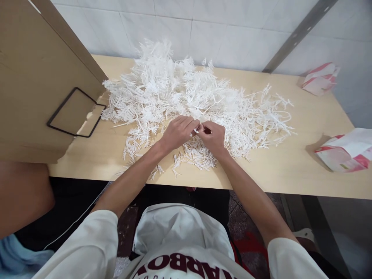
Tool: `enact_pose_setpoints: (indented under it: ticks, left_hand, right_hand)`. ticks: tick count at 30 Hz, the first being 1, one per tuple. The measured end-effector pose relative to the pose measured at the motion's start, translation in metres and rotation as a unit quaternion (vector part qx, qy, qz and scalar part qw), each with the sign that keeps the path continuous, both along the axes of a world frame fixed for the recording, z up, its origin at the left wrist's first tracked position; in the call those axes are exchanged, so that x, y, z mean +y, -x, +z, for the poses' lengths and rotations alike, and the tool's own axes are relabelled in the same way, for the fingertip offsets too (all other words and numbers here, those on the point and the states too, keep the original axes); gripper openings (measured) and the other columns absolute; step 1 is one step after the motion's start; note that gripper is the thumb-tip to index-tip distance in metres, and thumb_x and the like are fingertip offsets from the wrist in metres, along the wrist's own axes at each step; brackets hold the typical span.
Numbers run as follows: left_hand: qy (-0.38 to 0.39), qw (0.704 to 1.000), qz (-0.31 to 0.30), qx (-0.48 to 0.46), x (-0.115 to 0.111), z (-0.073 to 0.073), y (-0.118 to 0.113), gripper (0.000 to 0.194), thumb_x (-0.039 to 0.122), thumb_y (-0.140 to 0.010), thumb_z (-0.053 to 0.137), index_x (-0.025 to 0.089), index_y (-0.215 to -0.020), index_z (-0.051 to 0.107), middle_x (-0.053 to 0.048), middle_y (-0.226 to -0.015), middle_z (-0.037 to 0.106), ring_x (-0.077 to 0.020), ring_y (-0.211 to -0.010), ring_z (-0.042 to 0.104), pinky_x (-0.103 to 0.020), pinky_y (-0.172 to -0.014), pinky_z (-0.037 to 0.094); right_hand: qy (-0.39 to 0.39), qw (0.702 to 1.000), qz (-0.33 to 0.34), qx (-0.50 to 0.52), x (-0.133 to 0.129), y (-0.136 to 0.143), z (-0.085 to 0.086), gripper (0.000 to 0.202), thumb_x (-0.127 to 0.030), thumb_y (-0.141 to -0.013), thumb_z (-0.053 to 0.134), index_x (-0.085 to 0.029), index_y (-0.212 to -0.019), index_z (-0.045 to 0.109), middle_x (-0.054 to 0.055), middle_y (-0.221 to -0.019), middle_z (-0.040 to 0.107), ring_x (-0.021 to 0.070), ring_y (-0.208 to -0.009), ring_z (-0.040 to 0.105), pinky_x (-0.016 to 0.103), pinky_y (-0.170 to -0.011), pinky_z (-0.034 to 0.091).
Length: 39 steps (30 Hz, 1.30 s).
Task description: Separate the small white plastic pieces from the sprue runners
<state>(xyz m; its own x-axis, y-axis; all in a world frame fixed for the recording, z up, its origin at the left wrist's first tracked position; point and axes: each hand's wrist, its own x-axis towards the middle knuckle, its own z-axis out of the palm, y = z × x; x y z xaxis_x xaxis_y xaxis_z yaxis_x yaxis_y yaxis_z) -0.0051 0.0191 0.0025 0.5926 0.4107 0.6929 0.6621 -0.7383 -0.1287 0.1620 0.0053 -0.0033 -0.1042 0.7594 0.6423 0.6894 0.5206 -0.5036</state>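
A broad heap of white branching plastic pieces (174, 85) spreads over the wooden table. At its front edge my two hands meet, fingertips close together. My left hand (180, 132) is closed, with small white tips of a piece poking out below its fingers. My right hand (212, 135) is pinched around the same small white piece (195, 131), most of which the fingers hide. Below the hands, short loose white pieces (200, 157) lie on the tabletop.
A large cardboard sheet (43, 77) stands at the left, beside a black wire frame (77, 112). Two red-and-white paper packets, one nearer (347, 151) and one farther (321, 78), sit on the right of the table (276, 170). Another person's arm (24, 197) shows at far left.
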Motion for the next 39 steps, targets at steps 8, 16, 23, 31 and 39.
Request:
enact_pose_setpoints:
  ticks: [8, 16, 23, 31, 39]
  left_hand:
    - [0.09, 0.995, 0.041, -0.026, -0.001, -0.006, -0.005, 0.015, 0.02, -0.095, 0.043, 0.016, -0.091, 0.057, -0.005, -0.077, 0.065, -0.0167, -0.072, 0.061, -0.031, -0.069, 0.044]
    - [0.269, 0.912, 0.065, -0.303, 0.016, 0.004, 0.012, 0.017, 0.035, -0.096, 0.046, 0.02, -0.098, 0.055, -0.001, -0.087, 0.067, -0.0096, -0.068, 0.058, -0.024, -0.063, 0.044]
    - [0.337, 0.899, -0.029, -0.279, 0.007, 0.008, 0.004, 0.017, 0.036, -0.093, 0.054, 0.02, -0.095, 0.06, -0.001, -0.089, 0.069, -0.0084, -0.069, 0.059, -0.021, -0.064, 0.047]
    - [0.271, 0.941, -0.036, -0.198, 0.009, 0.001, 0.002, 0.016, 0.027, -0.095, 0.053, 0.019, -0.101, 0.065, -0.004, -0.101, 0.074, -0.0135, -0.093, 0.068, -0.027, -0.085, 0.052]
    - [0.218, 0.967, 0.012, -0.131, 0.005, -0.005, 0.0, 0.018, 0.023, -0.093, 0.049, 0.019, -0.099, 0.066, -0.004, -0.093, 0.074, -0.0133, -0.083, 0.067, -0.025, -0.071, 0.049]
  right_hand:
    - [-0.063, 0.998, -0.018, 0.001, -0.003, 0.001, 0.001, 0.023, -0.017, -0.074, 0.049, -0.021, -0.053, 0.04, -0.005, -0.048, 0.041, 0.0079, -0.046, 0.034, 0.025, -0.049, 0.03]
    - [0.016, 0.999, -0.003, 0.047, -0.002, -0.002, 0.006, 0.02, -0.027, -0.087, 0.052, -0.02, -0.072, 0.063, -0.002, -0.062, 0.061, 0.0097, -0.053, 0.051, 0.026, -0.056, 0.042]
    - [0.129, 0.978, 0.08, 0.142, 0.003, -0.002, 0.006, 0.028, -0.045, -0.093, 0.053, -0.025, -0.105, 0.068, 0.003, -0.096, 0.072, 0.0119, -0.073, 0.064, 0.027, -0.065, 0.051]
    - [0.106, 0.985, 0.077, 0.114, 0.006, -0.004, 0.004, 0.02, -0.042, -0.09, 0.06, -0.023, -0.091, 0.067, -0.001, -0.081, 0.071, 0.0103, -0.068, 0.061, 0.026, -0.066, 0.051]
    - [-0.018, 0.999, 0.021, 0.021, 0.003, -0.001, -0.002, 0.019, -0.035, -0.092, 0.055, -0.021, -0.084, 0.065, 0.0, -0.076, 0.07, 0.01, -0.063, 0.061, 0.026, -0.062, 0.05]
